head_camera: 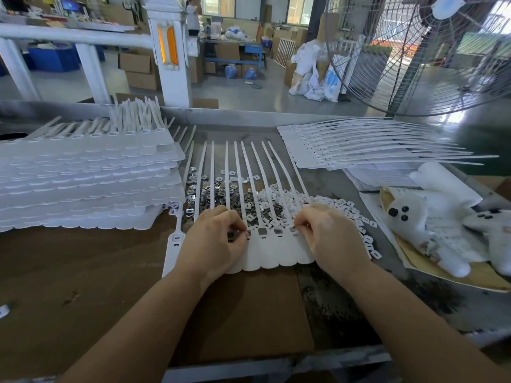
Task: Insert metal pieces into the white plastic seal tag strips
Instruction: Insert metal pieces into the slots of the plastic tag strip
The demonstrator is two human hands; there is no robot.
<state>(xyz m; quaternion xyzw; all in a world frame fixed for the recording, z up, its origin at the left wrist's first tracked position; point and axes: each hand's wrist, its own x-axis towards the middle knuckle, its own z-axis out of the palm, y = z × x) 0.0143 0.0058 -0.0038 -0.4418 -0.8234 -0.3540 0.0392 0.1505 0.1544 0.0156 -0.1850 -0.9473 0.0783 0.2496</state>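
A joined row of white seal tag strips lies flat in front of me, its thin tails fanning away over the bench. Small metal pieces sit in several of the tag heads between my hands. My left hand rests on the left part of the row, fingertips pinched on a metal piece at a tag head. My right hand pinches another small metal piece at the rightmost head. A loose heap of metal pieces and white plastic caps lies under the tails.
A tall stack of tag strip sheets fills the left side. More sheets lie at the back right. Stuffed toys and papers sit at the right. A large fan stands behind. Brown cardboard covers the near bench.
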